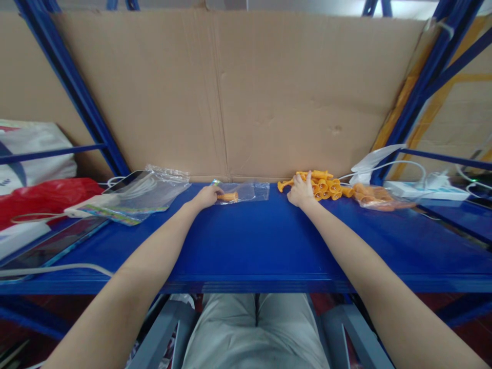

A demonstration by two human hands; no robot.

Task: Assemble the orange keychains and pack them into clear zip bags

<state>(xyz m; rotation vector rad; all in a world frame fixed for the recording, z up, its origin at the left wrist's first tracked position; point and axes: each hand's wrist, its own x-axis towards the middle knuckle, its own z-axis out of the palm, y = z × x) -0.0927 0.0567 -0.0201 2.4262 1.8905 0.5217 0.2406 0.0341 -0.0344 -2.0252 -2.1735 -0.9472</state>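
Observation:
My left hand (209, 196) pinches the left end of a clear plastic bag (251, 191) that lies flat on the blue shelf. Inside that bag, close to my fingertips, rests an orange trumpet-shaped plastic piece (229, 197). At the left side of a heap of similar orange pieces (325, 187), my right hand (301, 190) has its fingers closed around one orange trumpet-shaped piece (283, 185), whose flared end sticks out to the left. My fingers partly cover its stem. Several pieces in the heap show their round open ends toward me.
A filled bag of orange pieces (378, 197) lies right of the heap, before a white power strip (426, 190). On the left are a stack of clear bags (154, 192), a red bag (49, 200) and white cables. Cardboard (269, 97) walls the back; blue posts (77, 87) frame the shelf (253, 241).

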